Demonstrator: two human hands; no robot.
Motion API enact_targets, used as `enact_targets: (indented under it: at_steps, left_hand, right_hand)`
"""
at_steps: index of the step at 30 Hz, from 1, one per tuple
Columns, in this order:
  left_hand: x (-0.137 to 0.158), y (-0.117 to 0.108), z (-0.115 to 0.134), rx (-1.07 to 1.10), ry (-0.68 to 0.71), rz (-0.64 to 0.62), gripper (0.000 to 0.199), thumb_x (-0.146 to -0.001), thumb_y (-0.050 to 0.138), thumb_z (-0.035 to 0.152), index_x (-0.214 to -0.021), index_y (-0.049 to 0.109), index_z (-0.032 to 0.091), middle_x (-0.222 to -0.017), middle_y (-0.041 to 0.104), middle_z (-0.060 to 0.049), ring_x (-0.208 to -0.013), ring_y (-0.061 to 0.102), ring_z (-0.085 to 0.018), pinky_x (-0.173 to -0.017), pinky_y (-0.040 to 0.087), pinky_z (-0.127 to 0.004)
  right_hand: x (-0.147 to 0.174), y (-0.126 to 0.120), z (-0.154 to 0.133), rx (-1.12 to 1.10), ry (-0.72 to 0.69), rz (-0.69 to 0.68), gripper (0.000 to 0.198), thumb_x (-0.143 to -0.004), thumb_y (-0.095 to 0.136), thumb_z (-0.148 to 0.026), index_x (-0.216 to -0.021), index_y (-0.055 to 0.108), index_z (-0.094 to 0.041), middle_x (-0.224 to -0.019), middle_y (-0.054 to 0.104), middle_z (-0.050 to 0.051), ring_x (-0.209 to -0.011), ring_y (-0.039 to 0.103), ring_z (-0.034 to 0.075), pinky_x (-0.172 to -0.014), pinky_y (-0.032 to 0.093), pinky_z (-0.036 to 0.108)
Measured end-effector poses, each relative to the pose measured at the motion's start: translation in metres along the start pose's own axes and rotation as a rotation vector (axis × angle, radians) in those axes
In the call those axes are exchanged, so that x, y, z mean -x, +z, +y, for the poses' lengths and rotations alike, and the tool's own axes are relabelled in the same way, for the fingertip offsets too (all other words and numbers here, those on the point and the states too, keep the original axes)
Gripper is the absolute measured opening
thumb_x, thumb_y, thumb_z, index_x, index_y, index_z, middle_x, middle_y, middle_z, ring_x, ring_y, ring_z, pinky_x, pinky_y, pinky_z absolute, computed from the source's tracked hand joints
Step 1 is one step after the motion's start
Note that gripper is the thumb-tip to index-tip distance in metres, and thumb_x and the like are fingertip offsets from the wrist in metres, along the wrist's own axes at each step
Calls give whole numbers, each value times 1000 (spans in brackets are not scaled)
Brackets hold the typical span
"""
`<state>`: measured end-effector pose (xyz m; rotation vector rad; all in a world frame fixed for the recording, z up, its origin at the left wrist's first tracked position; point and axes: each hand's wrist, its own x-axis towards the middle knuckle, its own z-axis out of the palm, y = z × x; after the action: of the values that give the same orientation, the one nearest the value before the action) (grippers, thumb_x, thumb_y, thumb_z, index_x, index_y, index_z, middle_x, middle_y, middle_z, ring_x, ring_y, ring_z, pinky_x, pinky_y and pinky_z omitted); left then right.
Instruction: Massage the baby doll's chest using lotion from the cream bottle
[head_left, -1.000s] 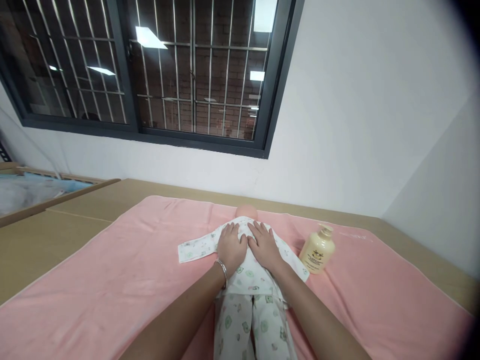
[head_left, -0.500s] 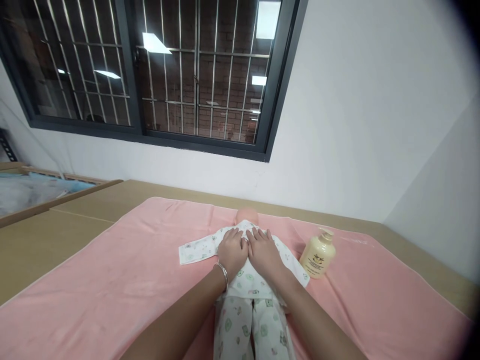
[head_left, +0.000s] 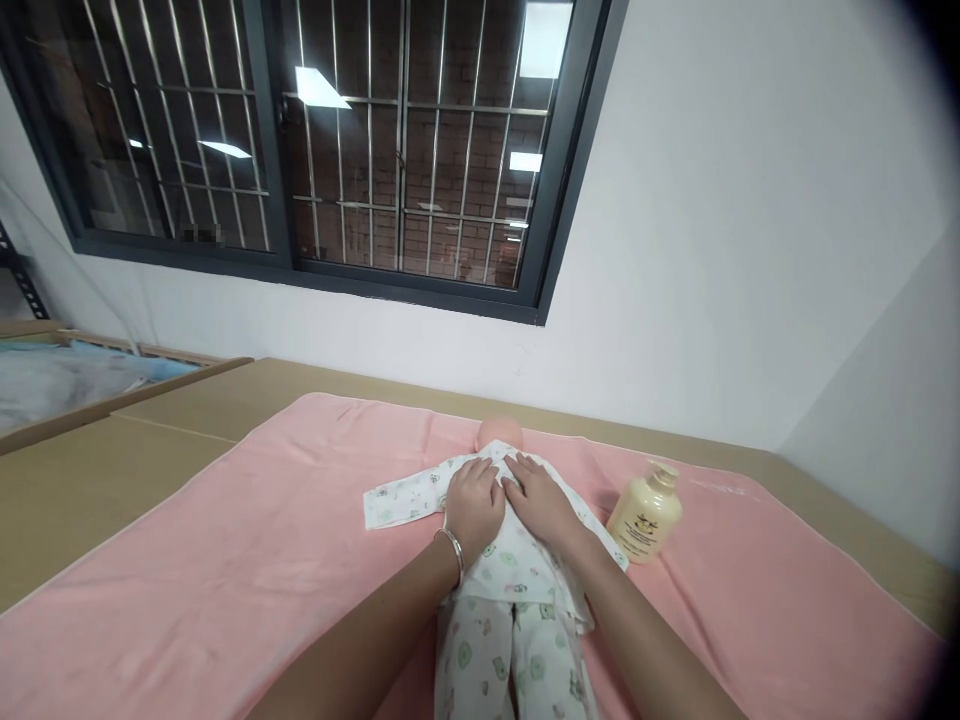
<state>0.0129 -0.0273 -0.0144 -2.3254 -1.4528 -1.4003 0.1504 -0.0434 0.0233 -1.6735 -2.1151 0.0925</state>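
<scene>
A baby doll [head_left: 517, 572] lies on a pink blanket [head_left: 247, 540], dressed in a white printed top and trousers, its round head at the far end. My left hand [head_left: 475, 503], with a silver bangle at the wrist, rests flat on the left side of the doll's chest. On the right side of the chest lies my right hand [head_left: 546, 503], fingers stretched out. Both hands press on the cloth without gripping it. One sleeve [head_left: 403, 500] spreads out to the left; the other is partly behind my right forearm.
A pale yellow pump bottle [head_left: 645, 515] stands on the blanket to the right of the doll. The tan tabletop [head_left: 180, 420] meets a white wall with a barred window [head_left: 405, 150]. At far left, a wooden-edged tray [head_left: 90, 385] holds plastic-wrapped items.
My hands have moved slightly apart over the doll's chest, showing more of the top between them. The whole view has shifted a little.
</scene>
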Motion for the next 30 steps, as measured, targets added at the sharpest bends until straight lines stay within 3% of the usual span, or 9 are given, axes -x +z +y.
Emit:
enact_targets:
  at_steps: [4,7,11,14,16,19,23,26,30]
  left_hand:
    - [1,-3,4,-2,-76,56,30,-83,43,13,-103,65,20,-105,68,-7,-104,58,-24,-96,46,-42]
    - [-2,-4,4,-14,-114,5,31,-83,44,14,-108,62,19,-110,66,-8,-108,56,-26,-99,43,-44]
    - [-4,-1,1,-17,-110,-60,34,-85,43,17,-115,59,16,-125,59,-12,-120,50,-28,-105,37,-48]
    - [-4,0,-1,13,-72,-63,29,-84,44,16,-106,62,18,-124,61,-10,-120,50,-27,-106,37,-47]
    - [-3,-2,-2,36,-46,-37,25,-82,45,13,-97,63,19,-118,64,-9,-116,52,-26,-104,39,-45]
    - [-2,-4,-1,70,-62,4,22,-78,45,11,-89,61,20,-105,66,-8,-107,56,-25,-97,44,-43]
    - [-2,-5,-2,124,-108,21,26,-80,43,12,-98,61,20,-105,66,-7,-105,57,-24,-96,45,-42]
    - [-3,-4,-2,130,-123,-4,30,-82,42,15,-105,60,20,-113,64,-8,-111,55,-24,-100,43,-42]
    - [-5,-2,-2,77,-176,-43,35,-85,42,20,-118,57,18,-123,60,-10,-121,51,-26,-106,38,-46]
  right_hand:
    - [10,-10,-16,118,45,-26,35,-93,38,-28,-115,63,-20,-113,66,10,-105,59,24,-84,41,32]
    - [11,-11,-16,133,82,-44,37,-95,33,-33,-107,66,-22,-101,69,8,-91,62,23,-77,40,31]
    - [2,2,1,53,28,5,45,-99,28,-36,-132,52,-20,-132,57,10,-122,49,24,-97,34,35]
    - [-3,10,7,47,1,30,47,-98,29,-32,-139,44,-17,-146,42,12,-136,34,25,-108,24,39]
    - [-2,9,2,46,-7,37,44,-97,31,-28,-135,48,-18,-143,46,11,-133,38,25,-107,25,39]
    - [6,0,-13,70,-11,49,35,-91,36,-21,-115,61,-17,-119,63,11,-112,55,25,-94,36,34]
    - [12,-10,-24,143,39,50,25,-88,41,-24,-94,64,-18,-91,68,10,-88,60,25,-83,38,34]
    - [9,-8,-18,104,53,78,29,-92,39,-32,-99,64,-19,-97,69,10,-97,59,26,-88,37,35]
    - [2,6,-7,33,57,105,37,-93,38,-35,-121,57,-21,-125,60,10,-120,49,27,-100,32,38]
